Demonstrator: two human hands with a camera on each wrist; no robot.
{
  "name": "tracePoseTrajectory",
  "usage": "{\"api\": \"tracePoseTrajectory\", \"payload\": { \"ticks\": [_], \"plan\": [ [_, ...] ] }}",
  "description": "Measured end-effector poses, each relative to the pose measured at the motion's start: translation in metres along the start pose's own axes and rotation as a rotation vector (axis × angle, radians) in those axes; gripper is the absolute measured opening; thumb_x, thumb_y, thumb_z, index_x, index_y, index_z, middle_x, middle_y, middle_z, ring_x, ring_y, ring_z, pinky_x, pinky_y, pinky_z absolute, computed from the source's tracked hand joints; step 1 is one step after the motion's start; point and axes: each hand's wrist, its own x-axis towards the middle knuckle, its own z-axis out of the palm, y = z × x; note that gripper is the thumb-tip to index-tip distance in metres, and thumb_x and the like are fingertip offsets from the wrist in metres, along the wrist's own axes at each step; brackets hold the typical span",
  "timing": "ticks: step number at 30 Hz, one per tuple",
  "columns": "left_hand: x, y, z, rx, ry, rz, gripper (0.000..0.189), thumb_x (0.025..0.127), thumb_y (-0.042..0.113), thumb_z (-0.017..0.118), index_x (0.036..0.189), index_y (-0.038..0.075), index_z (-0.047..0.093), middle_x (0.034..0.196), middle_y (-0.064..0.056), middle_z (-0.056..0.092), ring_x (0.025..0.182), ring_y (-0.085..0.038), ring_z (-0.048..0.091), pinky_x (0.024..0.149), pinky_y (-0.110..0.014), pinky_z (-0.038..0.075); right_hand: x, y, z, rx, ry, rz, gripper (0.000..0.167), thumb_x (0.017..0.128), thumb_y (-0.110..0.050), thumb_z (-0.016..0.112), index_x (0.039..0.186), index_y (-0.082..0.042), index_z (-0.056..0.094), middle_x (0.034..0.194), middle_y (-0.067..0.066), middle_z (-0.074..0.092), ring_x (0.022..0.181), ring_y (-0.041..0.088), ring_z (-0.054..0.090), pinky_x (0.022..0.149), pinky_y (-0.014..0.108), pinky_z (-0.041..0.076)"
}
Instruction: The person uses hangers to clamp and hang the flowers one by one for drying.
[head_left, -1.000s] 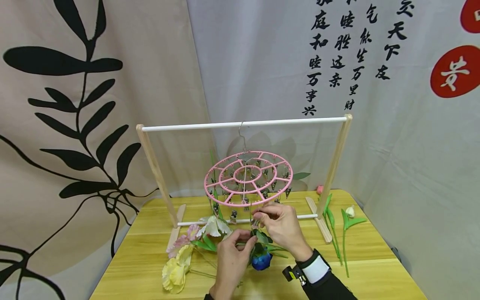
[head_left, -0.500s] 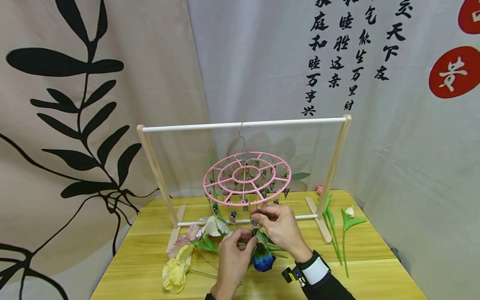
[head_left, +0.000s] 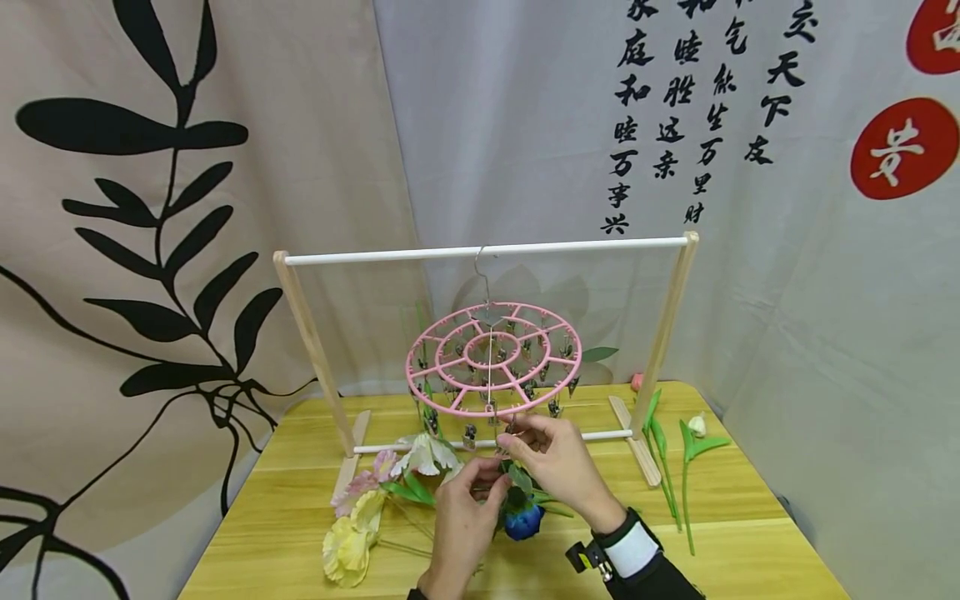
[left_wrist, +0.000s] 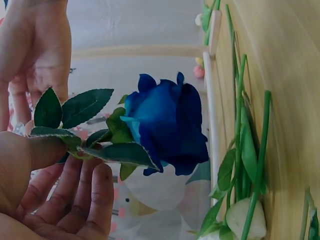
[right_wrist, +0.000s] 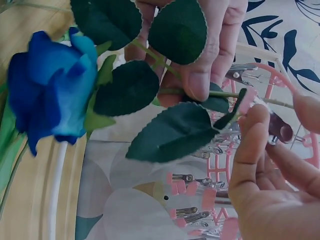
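Observation:
A blue rose (head_left: 522, 523) with dark green leaves hangs bloom-down below the pink round clip hanger (head_left: 480, 388). My left hand (head_left: 467, 517) pinches its stem (right_wrist: 172, 91) between thumb and fingers, among the leaves; the bloom (left_wrist: 167, 127) shows large in the left wrist view. Just above it, my right hand (head_left: 558, 467) holds a metal clip (right_wrist: 277, 125) with pink tips by its handles. Those tips sit at the stem, close beside a leaf. In the left wrist view, my right hand (left_wrist: 37, 45) is partly hidden behind the leaves.
The hanger hooks onto the white bar (head_left: 390, 252) of a wooden stand (head_left: 303, 325). Left on the table lie a yellow flower (head_left: 348, 546), pink flowers (head_left: 360, 487) and a white flower (head_left: 426, 454). A white tulip (head_left: 697, 425) and a pink one (head_left: 637, 382) lie right.
My right hand has shifted slightly left with the clip, and the hanger's front edge dips a little lower. Both hands keep their holds close together.

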Motion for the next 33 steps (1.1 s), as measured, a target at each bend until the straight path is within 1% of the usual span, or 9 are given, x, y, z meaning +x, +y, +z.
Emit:
{"api": "tracePoseTrajectory", "payload": {
  "ticks": [2, 4, 10, 15, 19, 23, 26, 30, 33],
  "plan": [
    [0.001, -0.001, -0.001, 0.009, -0.003, -0.009, 0.013, 0.104, 0.016, 0.09, 0.116, 0.02, 0.086, 0.101, 0.002, 0.087, 0.087, -0.005, 0.081, 0.081, -0.019, 0.067, -0.002, 0.0, -0.001, -0.006, -0.001, 0.02, 0.039, 0.109, -0.027, 0.086, 0.142, -0.006, 0.082, 0.121, 0.012, 0.088, 0.091, 0.009, 0.081, 0.078, 0.023, 0.064],
    [0.003, -0.003, -0.003, 0.018, 0.004, -0.01, 0.011, 0.105, 0.017, 0.09, 0.115, 0.019, 0.086, 0.101, 0.003, 0.087, 0.088, -0.005, 0.081, 0.081, -0.019, 0.067, -0.004, 0.0, -0.002, -0.018, -0.005, 0.025, 0.045, 0.11, -0.028, 0.085, 0.148, -0.004, 0.078, 0.127, 0.015, 0.087, 0.093, 0.009, 0.082, 0.077, 0.023, 0.064],
    [0.009, -0.011, -0.012, 0.046, 0.044, 0.001, 0.012, 0.105, 0.013, 0.089, 0.115, 0.019, 0.087, 0.102, 0.001, 0.087, 0.089, -0.008, 0.082, 0.082, -0.022, 0.068, -0.013, 0.004, -0.004, -0.049, -0.03, -0.008, 0.051, 0.113, -0.03, 0.081, 0.157, -0.004, 0.072, 0.136, 0.016, 0.085, 0.1, 0.018, 0.087, 0.08, 0.025, 0.068],
    [0.012, -0.016, -0.02, 0.081, 0.068, -0.003, 0.015, 0.105, 0.012, 0.089, 0.117, 0.021, 0.087, 0.105, 0.001, 0.087, 0.092, -0.01, 0.083, 0.085, -0.022, 0.068, -0.023, 0.01, -0.007, -0.072, -0.029, -0.022, 0.043, 0.113, -0.029, 0.081, 0.15, -0.007, 0.077, 0.132, 0.008, 0.087, 0.101, 0.024, 0.088, 0.085, 0.029, 0.071],
    [0.014, -0.019, -0.026, 0.087, 0.097, 0.011, 0.016, 0.105, 0.01, 0.088, 0.118, 0.019, 0.087, 0.105, 0.0, 0.087, 0.092, -0.012, 0.083, 0.084, -0.023, 0.068, -0.031, 0.016, -0.011, -0.118, -0.039, -0.029, 0.031, 0.114, -0.029, 0.08, 0.142, -0.015, 0.082, 0.127, 0.004, 0.088, 0.099, 0.018, 0.086, 0.086, 0.028, 0.071],
    [0.017, -0.023, -0.033, 0.092, 0.148, 0.042, 0.018, 0.105, 0.005, 0.087, 0.118, 0.017, 0.087, 0.103, -0.002, 0.087, 0.093, -0.015, 0.084, 0.086, -0.026, 0.069, -0.038, 0.025, -0.015, -0.167, -0.065, -0.023, 0.023, 0.116, -0.03, 0.078, 0.135, -0.021, 0.086, 0.124, 0.001, 0.089, 0.098, 0.012, 0.085, 0.086, 0.026, 0.07],
    [0.019, -0.025, -0.037, 0.114, 0.175, 0.061, 0.018, 0.106, 0.005, 0.086, 0.119, 0.018, 0.087, 0.104, -0.004, 0.087, 0.096, -0.018, 0.084, 0.09, -0.031, 0.071, -0.043, 0.033, -0.018, -0.189, -0.089, -0.005, 0.021, 0.116, -0.031, 0.077, 0.132, -0.022, 0.087, 0.123, 0.001, 0.089, 0.097, 0.012, 0.084, 0.083, 0.025, 0.069],
    [0.021, -0.026, -0.045, 0.139, 0.194, 0.069, 0.021, 0.105, 0.001, 0.084, 0.12, 0.016, 0.087, 0.106, -0.005, 0.087, 0.101, -0.023, 0.083, 0.095, -0.044, 0.072, -0.047, 0.047, -0.023, -0.215, -0.114, 0.032, 0.018, 0.116, -0.028, 0.077, 0.129, -0.022, 0.088, 0.12, -0.001, 0.088, 0.096, 0.015, 0.083, 0.082, 0.025, 0.068],
    [0.022, -0.025, -0.05, 0.151, 0.206, 0.053, 0.025, 0.104, -0.003, 0.082, 0.121, 0.015, 0.087, 0.107, -0.003, 0.087, 0.102, -0.024, 0.082, 0.095, -0.044, 0.071, -0.05, 0.059, -0.026, -0.254, -0.125, 0.057, 0.015, 0.115, -0.022, 0.078, 0.125, -0.02, 0.088, 0.116, -0.001, 0.088, 0.09, 0.011, 0.079, 0.077, 0.024, 0.066]
  ]
}}
